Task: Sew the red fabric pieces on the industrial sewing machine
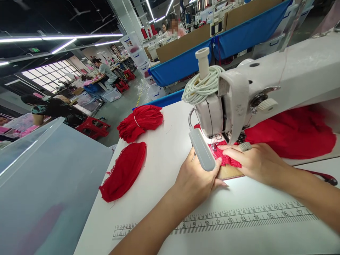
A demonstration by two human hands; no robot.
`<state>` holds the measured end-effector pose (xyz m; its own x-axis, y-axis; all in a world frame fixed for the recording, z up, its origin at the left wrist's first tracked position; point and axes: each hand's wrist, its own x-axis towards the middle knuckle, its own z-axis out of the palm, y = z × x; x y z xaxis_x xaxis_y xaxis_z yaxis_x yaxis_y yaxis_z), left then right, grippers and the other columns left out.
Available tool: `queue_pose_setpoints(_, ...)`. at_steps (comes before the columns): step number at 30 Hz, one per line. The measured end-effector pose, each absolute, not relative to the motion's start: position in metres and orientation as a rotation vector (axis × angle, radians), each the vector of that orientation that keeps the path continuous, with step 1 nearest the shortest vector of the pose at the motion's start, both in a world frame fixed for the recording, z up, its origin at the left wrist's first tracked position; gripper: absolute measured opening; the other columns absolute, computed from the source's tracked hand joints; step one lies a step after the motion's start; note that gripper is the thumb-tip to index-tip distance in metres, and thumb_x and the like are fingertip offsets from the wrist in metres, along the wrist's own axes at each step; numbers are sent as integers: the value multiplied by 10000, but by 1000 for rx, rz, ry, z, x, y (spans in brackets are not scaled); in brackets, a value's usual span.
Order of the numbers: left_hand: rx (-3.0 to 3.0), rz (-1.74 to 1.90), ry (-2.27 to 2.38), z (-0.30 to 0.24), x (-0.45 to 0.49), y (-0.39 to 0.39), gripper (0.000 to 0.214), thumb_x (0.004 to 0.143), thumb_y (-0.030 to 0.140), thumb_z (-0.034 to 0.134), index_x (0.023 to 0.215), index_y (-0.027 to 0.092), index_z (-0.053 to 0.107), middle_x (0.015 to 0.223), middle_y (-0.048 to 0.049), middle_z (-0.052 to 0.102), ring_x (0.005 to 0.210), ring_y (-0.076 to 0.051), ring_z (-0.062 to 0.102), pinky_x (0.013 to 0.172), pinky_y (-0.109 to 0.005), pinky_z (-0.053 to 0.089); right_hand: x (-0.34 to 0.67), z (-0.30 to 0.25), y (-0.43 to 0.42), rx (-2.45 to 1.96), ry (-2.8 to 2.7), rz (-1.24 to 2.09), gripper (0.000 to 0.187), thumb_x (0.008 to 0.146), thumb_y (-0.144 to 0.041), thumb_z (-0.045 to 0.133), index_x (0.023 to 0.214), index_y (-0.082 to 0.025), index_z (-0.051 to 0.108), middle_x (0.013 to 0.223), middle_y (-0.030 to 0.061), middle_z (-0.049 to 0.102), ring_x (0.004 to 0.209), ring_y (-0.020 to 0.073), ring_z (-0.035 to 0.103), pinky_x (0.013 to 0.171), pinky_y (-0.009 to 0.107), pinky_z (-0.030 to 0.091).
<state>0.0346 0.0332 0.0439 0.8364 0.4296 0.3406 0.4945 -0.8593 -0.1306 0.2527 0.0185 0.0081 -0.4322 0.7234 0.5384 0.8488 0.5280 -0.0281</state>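
A piece of red lace-edged fabric [230, 162] lies under the presser foot of a white sewing machine [239, 102], in the glow of a small lamp. My left hand [198, 177] is at the fabric's left edge, thumb against it. The grey lamp head [203, 150] hides part of that hand's fingers. From the right, my right hand [257, 163] presses its closed fingertips onto the lace close to the needle. Behind the right hand, more red fabric [292, 132] spreads under the machine arm.
On the table's left lie a tied red fabric bundle [140, 122] and a folded red piece with a lace edge [123, 171]. A printed ruler [220, 222] runs along the front. A translucent bin [53, 184] stands at left. Other people sit at workstations beyond.
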Motion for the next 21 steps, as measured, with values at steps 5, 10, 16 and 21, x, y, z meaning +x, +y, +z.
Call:
queue_pose_setpoints(5, -2807, -497, -728, 43, 34, 35, 591, 940, 598, 336, 1150, 142, 646, 1125, -136, 686, 1021, -255, 639, 846, -414, 541, 254, 2, 18, -1318, -2285, -268, 331, 802, -65, 405, 964, -202, 658, 849, 36, 727, 521, 135, 536, 462, 283, 233)
queue_pose_setpoints(10, -2800, -419, -725, 39, 31, 36, 597, 933, 604, 336, 1183, 150, 631, 1134, -147, 682, 1049, -271, 633, 882, -452, 522, 256, 4, 17, -1303, -2310, -231, 305, 809, -88, 421, 960, -199, 662, 776, 39, 714, 524, 147, 552, 475, 288, 248)
queue_pose_setpoints(16, -2799, -422, -713, 38, 31, 37, 604, 927, 620, 340, 1193, 157, 622, 1188, -152, 663, 1125, -286, 607, 903, -454, 513, 260, 15, 13, -1371, -2271, 48, 330, 917, -267, 381, 1148, -221, 612, 575, -18, 621, 450, 168, 509, 447, 281, 256)
queue_pose_setpoints(21, -2801, -425, -700, 36, 30, 37, 596, 932, 610, 336, 1162, 146, 632, 1142, -147, 683, 1102, -274, 623, 919, -449, 508, 261, 12, 22, -1491, -2081, 226, 283, 973, -252, 357, 1033, -247, 634, 547, -4, 604, 486, 203, 564, 506, 297, 386)
